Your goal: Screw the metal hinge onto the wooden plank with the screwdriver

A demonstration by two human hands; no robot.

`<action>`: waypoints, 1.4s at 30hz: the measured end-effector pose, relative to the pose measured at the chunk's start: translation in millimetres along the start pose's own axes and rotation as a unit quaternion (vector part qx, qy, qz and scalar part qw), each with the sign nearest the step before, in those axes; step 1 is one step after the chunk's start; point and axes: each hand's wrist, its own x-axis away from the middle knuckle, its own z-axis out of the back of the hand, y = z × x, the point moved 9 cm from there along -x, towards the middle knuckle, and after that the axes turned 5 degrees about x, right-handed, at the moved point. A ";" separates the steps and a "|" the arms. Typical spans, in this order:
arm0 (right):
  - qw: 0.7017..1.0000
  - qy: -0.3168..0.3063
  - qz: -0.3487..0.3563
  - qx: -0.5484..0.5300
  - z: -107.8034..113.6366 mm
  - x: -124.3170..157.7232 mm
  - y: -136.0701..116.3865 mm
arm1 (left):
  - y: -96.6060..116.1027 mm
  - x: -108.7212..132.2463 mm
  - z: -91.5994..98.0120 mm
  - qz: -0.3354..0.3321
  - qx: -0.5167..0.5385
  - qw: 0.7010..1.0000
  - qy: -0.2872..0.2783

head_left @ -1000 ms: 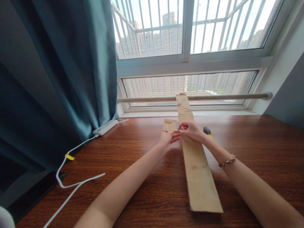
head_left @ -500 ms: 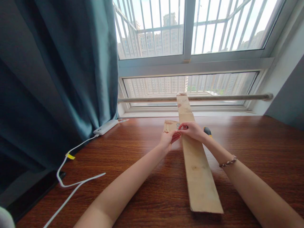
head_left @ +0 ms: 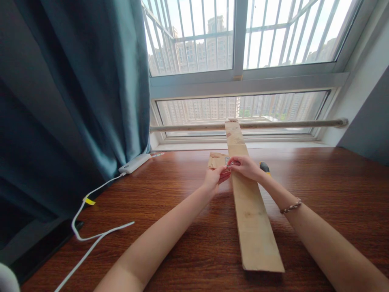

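Note:
A long pale wooden board [head_left: 253, 219] lies on the brown table, its far end reaching the rail by the window. A short wooden piece [head_left: 214, 159] sits against its left side, and a small metal plate with holes [head_left: 227, 161] spans the place where they meet. My left hand [head_left: 215, 177] is closed in a pinch at the board's left edge, just below the plate. Over the board, my right hand [head_left: 245, 167] has its thumb and fingers pinched together, meeting the left fingertips. Whatever is between the fingers is too small to make out.
To the right of the board lies a black and yellow handle [head_left: 265, 167], partly behind my right hand. A white power strip [head_left: 135, 163] with a white cable [head_left: 79, 209] is at the left by the dark curtain [head_left: 91, 81]. A horizontal rail [head_left: 288, 125] crosses before the window.
The view has shifted very slightly. Both hands stay at the plate, with only a small movement of the right fingers.

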 end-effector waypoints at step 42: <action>0.742 0.142 -0.209 -0.620 37.6 2.8 41.8 | -11.4 -5.0 7.0 0.013 0.019 1.000 0.009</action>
